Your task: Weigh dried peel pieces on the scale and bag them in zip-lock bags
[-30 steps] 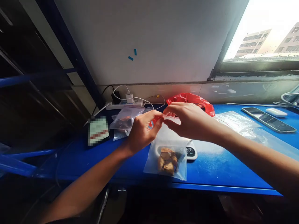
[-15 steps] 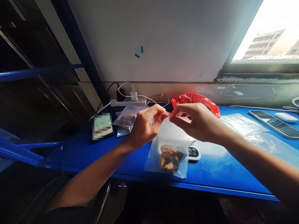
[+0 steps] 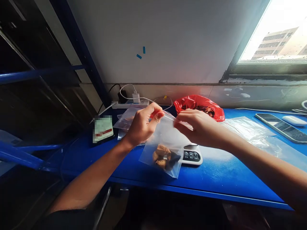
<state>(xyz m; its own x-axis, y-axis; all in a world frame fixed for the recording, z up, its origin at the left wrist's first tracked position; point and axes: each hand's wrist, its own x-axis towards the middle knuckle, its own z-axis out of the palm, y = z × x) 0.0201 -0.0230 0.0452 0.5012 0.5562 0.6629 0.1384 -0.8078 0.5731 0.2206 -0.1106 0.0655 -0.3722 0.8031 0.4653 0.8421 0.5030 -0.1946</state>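
Observation:
A frosted zip-lock bag hangs by its top edge between my two hands, with several brown, dried-looking chunks and a dark piece at its bottom. My left hand pinches the top edge at its left part. Further right on the same edge, my right hand has thumb and fingers closed on it. Behind the bag stands a white kitchen scale, its buttons showing and its plate mostly covered. A red plastic bag, open and holding dark contents, sits just beyond my right hand.
More filled clear bags lie left of my hand, near a power strip with a white charger. A small dark-edged box is at the left. Flat empty bags and a phone lie right on the blue table.
My left hand has shifted left and my right hand slightly right, widening the gap along the top edge. The bag has swung left and tilted, uncovering more scale buttons.

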